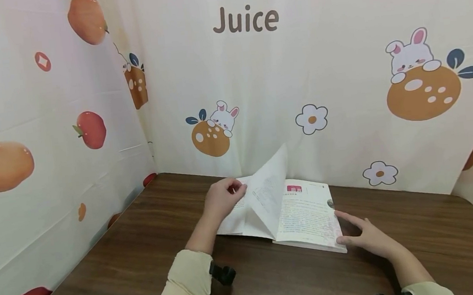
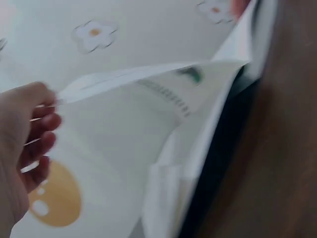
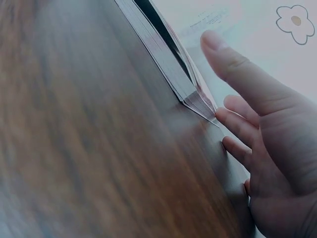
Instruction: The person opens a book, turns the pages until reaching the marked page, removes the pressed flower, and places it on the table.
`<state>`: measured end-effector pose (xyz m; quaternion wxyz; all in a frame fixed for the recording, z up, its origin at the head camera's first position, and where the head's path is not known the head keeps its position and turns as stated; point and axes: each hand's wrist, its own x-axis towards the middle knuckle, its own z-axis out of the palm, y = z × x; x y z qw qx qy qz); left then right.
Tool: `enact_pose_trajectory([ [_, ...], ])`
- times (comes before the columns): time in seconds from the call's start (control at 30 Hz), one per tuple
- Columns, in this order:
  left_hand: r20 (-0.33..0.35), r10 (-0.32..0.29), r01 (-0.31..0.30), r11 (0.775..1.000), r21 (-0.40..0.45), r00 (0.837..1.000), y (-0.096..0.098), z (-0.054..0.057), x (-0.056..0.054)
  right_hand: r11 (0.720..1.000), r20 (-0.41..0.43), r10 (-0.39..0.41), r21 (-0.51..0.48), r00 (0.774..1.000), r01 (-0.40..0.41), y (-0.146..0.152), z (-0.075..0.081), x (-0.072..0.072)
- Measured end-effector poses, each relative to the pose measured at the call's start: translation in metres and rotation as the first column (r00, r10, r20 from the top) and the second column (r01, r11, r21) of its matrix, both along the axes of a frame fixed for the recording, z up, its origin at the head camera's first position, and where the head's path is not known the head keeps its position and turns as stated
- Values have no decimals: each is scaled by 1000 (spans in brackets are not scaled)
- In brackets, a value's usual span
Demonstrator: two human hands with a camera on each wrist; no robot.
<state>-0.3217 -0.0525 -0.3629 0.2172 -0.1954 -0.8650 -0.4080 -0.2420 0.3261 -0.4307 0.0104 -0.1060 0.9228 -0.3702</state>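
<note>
An open book [image 1: 307, 216] lies on the table, printed text and a red heading block on its right side. One page [image 1: 272, 187] stands lifted between the two halves, its top corner pointing up. My left hand [image 1: 223, 198] pinches the edge of a page [image 2: 119, 82] between thumb and fingers, over the book's left side. My right hand [image 1: 369, 237] rests by the book's right edge with fingers spread, thumb and index at the edge. In the right wrist view, fingertips [image 3: 233, 119] touch the corner of the page stack [image 3: 163, 64].
The dark wooden table [image 1: 143, 242] extends around the book on both sides. A pale curtain [image 1: 265, 92] printed with fruit, rabbits and flowers hangs right behind the table and along its left. Black wrist mounts [image 1: 223, 273] sit on both arms.
</note>
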Motion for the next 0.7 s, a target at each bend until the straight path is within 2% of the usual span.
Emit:
enact_pose_trajectory([
  [0.07, 121, -7, 18, 996, -92, 993, -11, 4, -3, 1000, -3, 0, -4, 1000, 0, 0, 0, 0],
  [0.13, 234, 1, 42, 983, -179, 972, -21, 7, -4, 1000, -11, 3, -10, 1000, -3, 1, -1, 0],
  [0.23, 377, 37, 82, 952, -296, 926, -34, 7, -7, 1000, -37, 16, -14, 999, -17, 2, -2, 1],
  [0.37, 518, 101, 132, 910, -394, 849, -44, 2, -8, 999, -64, 33, -13, 997, -34, 2, -3, 1],
  [0.43, 560, 123, 160, 889, -430, 819, -45, -2, -8, 999, -66, 37, -11, 997, -37, 2, -3, 1],
  [0.5, 584, 137, 185, 870, -457, 800, -45, -6, -8, 999, -67, 39, -9, 997, -39, 2, -3, 1],
  [0.63, 599, 165, 216, 831, -512, 784, -44, -12, -8, 999, -67, 41, -3, 997, -41, 1, -3, 1],
  [0.7, 596, 180, 220, 816, -535, 782, -45, -16, -8, 999, -70, 41, 3, 997, -41, 0, -3, 1],
])
